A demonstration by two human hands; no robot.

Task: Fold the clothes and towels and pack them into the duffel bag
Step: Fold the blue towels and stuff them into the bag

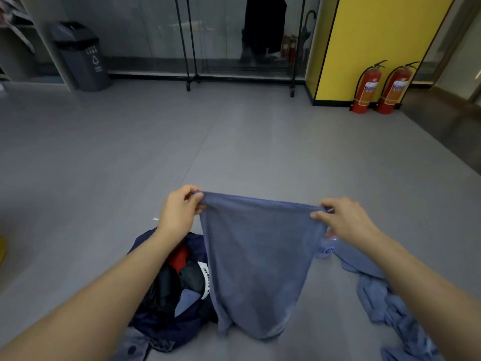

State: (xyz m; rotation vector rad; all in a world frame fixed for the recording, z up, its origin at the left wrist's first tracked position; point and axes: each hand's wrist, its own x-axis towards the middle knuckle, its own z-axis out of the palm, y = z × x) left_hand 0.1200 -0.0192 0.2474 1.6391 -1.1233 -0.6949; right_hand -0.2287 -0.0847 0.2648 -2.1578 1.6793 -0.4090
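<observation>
left hand (179, 208) and right hand (341, 217) each pinch a top corner of the blue towel (257, 261). risk: a loose pinch drops one corner onto the open duffel bag (166, 308), skewing the fold.

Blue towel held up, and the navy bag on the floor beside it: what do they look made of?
The blue towel looks like soft, matte, finely napped cloth, perhaps microfibre or terry. It hangs limp from the left hand and right hand. The navy bag looks like thin, smooth woven synthetic, probably nylon or polyester, judging by its slack, crumpled walls.
</observation>
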